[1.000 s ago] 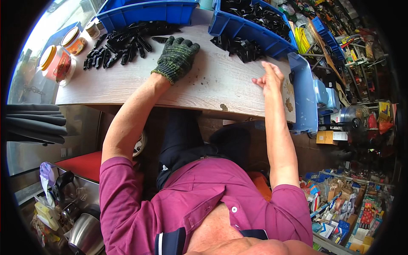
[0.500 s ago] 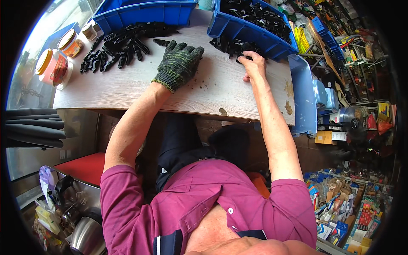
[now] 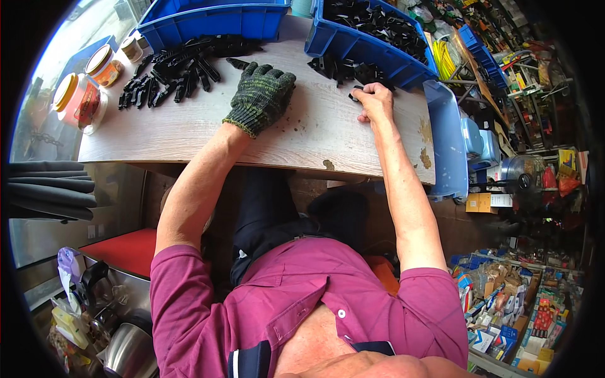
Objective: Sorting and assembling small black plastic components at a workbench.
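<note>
My left hand [image 3: 259, 97], in a dark green knitted glove, is curled closed over the table. The tip of a slim black plastic part [image 3: 237, 63] pokes out past its fingers; the rest is hidden under the glove. My bare right hand [image 3: 376, 104] pinches a small black plastic piece [image 3: 357, 92] between thumb and fingers, just in front of a small pile of black pieces [image 3: 340, 68]. Left of the glove lies a large heap of long black parts [image 3: 179, 66], looking like assembled clips.
Two blue bins stand at the table's far side: the left bin [image 3: 214, 26] and the right bin [image 3: 340, 41], filled with black pieces. Jars [image 3: 80, 101] line the left edge. A pale blue tub [image 3: 449, 138] hangs by the right edge; crowded shelves [image 3: 535, 302] lie beyond.
My right hand has drawn slightly nearer to me, and the small black piece between its fingers now shows clear of the pile. The gloved left hand has barely shifted.
</note>
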Demonstrator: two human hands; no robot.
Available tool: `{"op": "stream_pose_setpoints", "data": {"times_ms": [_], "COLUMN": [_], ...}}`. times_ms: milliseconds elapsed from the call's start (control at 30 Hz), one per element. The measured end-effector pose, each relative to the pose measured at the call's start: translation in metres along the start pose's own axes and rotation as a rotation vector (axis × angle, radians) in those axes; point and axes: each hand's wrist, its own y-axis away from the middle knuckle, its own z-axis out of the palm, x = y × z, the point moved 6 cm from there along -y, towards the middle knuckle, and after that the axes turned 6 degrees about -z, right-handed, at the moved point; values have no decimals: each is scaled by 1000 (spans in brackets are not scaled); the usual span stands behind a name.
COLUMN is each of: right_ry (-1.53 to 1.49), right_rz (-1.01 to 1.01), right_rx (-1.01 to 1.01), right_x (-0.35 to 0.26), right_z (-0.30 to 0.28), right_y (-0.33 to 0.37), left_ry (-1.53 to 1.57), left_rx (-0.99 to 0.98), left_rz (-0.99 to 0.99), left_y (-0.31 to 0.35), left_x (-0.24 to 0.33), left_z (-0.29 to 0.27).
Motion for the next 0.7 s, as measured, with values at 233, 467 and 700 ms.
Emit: {"op": "stream_pose_setpoints", "data": {"times_ms": [233, 467, 700], "right_ry": [-93, 19, 18], "right_rz": [2, -10, 3], "right_rx": [-1, 103, 61], "right_x": [2, 0, 1], "right_z": [-3, -5, -4], "right_y": [5, 9, 10], "left_ry": [64, 59, 78], "left_rx": [40, 60, 87], "left_rz": [-39, -33, -18], "left_y": [1, 1, 1], "left_x": [-4, -5, -3], "left_z": [1, 1, -8]}}
